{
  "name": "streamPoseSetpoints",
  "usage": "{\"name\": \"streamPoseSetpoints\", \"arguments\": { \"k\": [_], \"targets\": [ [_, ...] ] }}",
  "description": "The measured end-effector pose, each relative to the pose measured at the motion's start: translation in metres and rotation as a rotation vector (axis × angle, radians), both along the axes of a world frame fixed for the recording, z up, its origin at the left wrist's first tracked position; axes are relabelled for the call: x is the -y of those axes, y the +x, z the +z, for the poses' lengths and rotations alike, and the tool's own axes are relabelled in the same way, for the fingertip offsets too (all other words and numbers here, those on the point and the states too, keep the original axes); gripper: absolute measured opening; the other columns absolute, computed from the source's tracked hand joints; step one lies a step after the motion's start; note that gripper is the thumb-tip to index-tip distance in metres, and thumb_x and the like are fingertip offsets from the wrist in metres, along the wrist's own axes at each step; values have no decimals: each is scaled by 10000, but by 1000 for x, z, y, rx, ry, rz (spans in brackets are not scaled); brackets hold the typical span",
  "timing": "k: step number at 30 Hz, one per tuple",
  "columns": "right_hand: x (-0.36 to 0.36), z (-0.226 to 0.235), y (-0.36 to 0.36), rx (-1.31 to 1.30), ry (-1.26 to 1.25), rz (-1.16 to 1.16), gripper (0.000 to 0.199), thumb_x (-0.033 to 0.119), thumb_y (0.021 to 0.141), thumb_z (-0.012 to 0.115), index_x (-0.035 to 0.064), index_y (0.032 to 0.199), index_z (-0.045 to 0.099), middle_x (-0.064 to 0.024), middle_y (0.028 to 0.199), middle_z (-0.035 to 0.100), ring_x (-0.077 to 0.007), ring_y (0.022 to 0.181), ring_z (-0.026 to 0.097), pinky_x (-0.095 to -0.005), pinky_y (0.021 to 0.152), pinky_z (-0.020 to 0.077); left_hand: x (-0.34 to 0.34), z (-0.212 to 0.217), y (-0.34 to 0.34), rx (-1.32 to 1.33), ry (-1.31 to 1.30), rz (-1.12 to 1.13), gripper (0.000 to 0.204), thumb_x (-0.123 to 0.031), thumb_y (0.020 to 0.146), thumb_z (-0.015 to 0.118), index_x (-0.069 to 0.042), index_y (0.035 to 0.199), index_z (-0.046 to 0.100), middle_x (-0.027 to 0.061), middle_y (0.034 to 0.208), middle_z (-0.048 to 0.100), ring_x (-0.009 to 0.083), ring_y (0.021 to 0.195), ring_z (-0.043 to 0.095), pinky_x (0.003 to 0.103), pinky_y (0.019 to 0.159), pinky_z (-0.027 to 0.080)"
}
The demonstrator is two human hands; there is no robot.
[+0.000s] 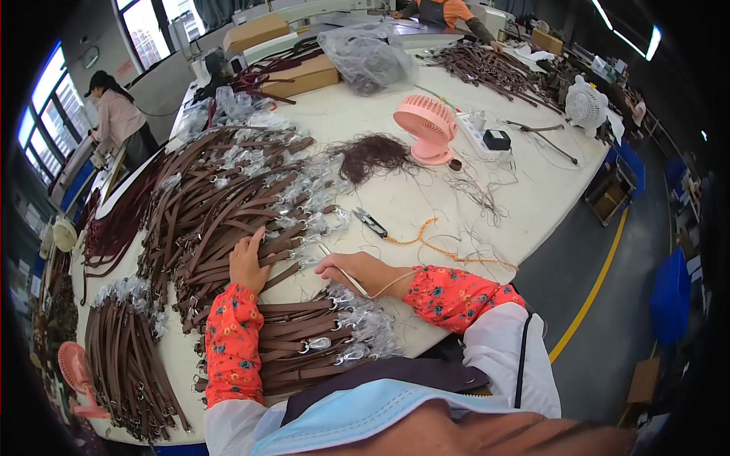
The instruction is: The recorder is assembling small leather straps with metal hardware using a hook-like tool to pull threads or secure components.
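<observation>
My left hand (pixel 248 263) lies on a heap of brown straps (pixel 220 197), its fingers stretched out over them. The straps have metal clasps wrapped in clear plastic (pixel 304 201) at their right ends. Closed around a slim, pen-like tool (pixel 325 250), my right hand (pixel 361 273) is just to the right of those clasp ends. A thin pale cord (pixel 395 283) runs from it along my wrist. Closer to me, below both hands, is another row of brown straps (pixel 296 342) with wrapped clasps. Thread snips (pixel 370 222) on an orange cord (pixel 414 240) lie beyond my right hand.
A pink fan (pixel 428 129), a tangle of dark thread (pixel 372 157) and a power strip (pixel 480 135) stand or lie farther back on the white table (pixel 532 190). More straps (pixel 129 357) lie at left, near a second pink fan (pixel 78 376). Co-workers (pixel 122 118) are at other places.
</observation>
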State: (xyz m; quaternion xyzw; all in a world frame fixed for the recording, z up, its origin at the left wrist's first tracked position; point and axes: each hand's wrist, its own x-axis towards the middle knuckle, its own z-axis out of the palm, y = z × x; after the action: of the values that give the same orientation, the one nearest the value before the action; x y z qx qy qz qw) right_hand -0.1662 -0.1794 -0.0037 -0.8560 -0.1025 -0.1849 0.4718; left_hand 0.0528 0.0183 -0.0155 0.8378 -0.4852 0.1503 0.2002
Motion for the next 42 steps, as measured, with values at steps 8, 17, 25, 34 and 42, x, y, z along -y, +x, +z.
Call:
{"name": "streamPoseSetpoints", "arguments": {
  "k": [8,17,25,34,42],
  "targets": [
    [-12,11,-8,-70,-5,6,192,228,988,510,84,1098,574,-131,784,642,-271,631,631,-357,591,489,-14,2,-5,0,22,12,716,-155,765,739,-177,1406,420,117,1133,537,320,1059,522,419,895,398],
    [-4,-3,0,131,-73,-7,173,183,967,539,94,1107,585,-135,883,660,-334,743,651,-382,645,516,-1,32,-23,232,-122,-22,611,-61,707,731,-146,1280,537,79,1118,570,306,1046,533,402,879,427],
    [-7,-1,1,75,-31,17,154,135,930,602,87,1076,599,-135,885,674,-325,763,664,-372,660,527,-3,19,-27,-367,112,-195,385,62,666,614,-71,1027,622,87,908,637,281,831,634,358,733,504],
    [-3,0,2,20,-105,38,133,125,923,604,68,1043,594,-125,833,680,-311,748,671,-371,649,526,-15,19,-21,-585,-14,-291,392,12,734,699,-42,1114,616,100,1020,637,228,912,635,327,828,507],
    [-6,4,-5,88,-166,83,174,91,884,633,58,1046,575,-100,733,645,-306,655,644,-385,592,509,1,15,-35,-509,-10,-295,229,-103,841,666,-18,1052,638,166,953,653,317,902,631,344,803,491]
  ]
}}
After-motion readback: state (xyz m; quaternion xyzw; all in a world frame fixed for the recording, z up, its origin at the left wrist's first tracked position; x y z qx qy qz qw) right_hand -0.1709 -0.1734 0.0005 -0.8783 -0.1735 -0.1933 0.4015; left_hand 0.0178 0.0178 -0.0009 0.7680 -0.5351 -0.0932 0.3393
